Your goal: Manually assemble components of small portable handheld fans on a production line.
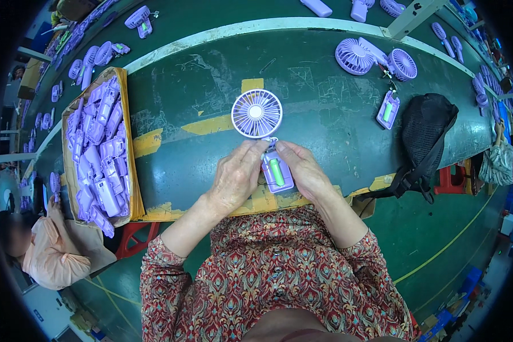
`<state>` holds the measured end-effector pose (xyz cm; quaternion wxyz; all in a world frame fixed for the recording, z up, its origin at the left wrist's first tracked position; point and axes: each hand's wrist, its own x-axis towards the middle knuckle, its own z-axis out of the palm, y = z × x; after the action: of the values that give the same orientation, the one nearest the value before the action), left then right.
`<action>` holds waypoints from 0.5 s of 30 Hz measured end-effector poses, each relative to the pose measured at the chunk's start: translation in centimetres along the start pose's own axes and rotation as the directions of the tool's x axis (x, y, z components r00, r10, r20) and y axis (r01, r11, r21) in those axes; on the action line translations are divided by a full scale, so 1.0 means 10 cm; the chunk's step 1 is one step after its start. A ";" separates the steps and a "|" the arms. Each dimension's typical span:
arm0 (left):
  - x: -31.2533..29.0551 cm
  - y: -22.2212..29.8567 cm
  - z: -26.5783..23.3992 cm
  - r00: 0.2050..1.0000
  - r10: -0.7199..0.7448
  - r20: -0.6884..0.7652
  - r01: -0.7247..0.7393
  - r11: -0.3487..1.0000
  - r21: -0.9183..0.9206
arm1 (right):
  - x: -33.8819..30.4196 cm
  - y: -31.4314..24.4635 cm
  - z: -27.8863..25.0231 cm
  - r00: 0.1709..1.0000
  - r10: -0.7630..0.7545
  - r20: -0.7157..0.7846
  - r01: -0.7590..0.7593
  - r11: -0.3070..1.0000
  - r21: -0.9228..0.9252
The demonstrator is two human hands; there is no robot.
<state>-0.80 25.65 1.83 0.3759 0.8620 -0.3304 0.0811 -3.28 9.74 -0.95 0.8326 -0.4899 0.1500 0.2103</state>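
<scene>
A small purple handheld fan lies in front of me on the green table, its round caged head (256,113) pointing away from me. Its handle housing (287,178) is open and shows a green cylindrical battery (276,172). My left hand (233,178) is closed, its thumb and fingertips pinching at the neck between head and handle. On the other side, my right hand (306,171) grips the handle's upper right edge, its thumb near the neck. Whatever small part or wire sits between the fingertips is mostly hidden.
A cardboard box (132,171) full of purple casing parts stands at left. Two fan heads (354,56) and an open handle (388,110) lie at far right, beside a black mesh bag (430,128). A conveyor behind carries more fans. A co-worker (57,251) sits at left.
</scene>
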 end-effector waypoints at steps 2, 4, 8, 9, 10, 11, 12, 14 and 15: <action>-0.02 0.00 -0.02 0.999 0.040 0.028 -0.041 0.998 0.052 | -0.02 -0.01 0.00 1.000 -0.015 0.023 0.016 1.000 -0.025; -0.03 0.00 -0.01 0.995 0.079 0.062 -0.085 0.991 0.100 | -0.08 -0.08 0.01 0.987 -0.067 0.149 0.077 0.995 -0.067; -0.01 0.02 0.00 0.995 0.081 0.063 -0.089 0.988 0.126 | -0.06 -0.04 -0.01 0.978 -0.099 0.181 0.123 0.984 -0.126; 0.00 0.03 0.00 0.993 0.081 0.080 -0.092 0.985 0.144 | -0.06 -0.03 -0.02 0.978 -0.105 0.179 0.130 0.982 -0.134; -0.01 0.02 0.00 0.994 0.078 0.080 -0.089 0.985 0.145 | -0.05 -0.01 -0.03 0.978 -0.111 0.178 0.137 0.980 -0.142; -0.01 0.01 0.00 0.990 0.098 0.099 -0.114 0.979 0.171 | -0.04 0.00 -0.03 0.978 -0.108 0.179 0.134 0.981 -0.142; -0.01 0.00 0.01 0.986 0.116 0.118 -0.138 0.971 0.196 | -0.03 0.02 -0.02 0.981 -0.126 0.149 0.154 0.969 -0.194; 0.00 0.01 -0.01 0.982 0.133 0.134 -0.158 0.966 0.205 | -0.04 0.02 0.00 0.983 -0.139 0.121 0.165 0.955 -0.248; 0.01 0.01 -0.02 0.977 0.154 0.150 -0.184 0.959 0.214 | -0.05 0.02 0.01 0.982 -0.148 0.120 0.174 0.955 -0.241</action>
<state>-0.76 25.68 2.06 0.2441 0.8712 -0.4157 0.0930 -3.77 9.79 -0.79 0.7851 -0.5903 0.0400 0.1832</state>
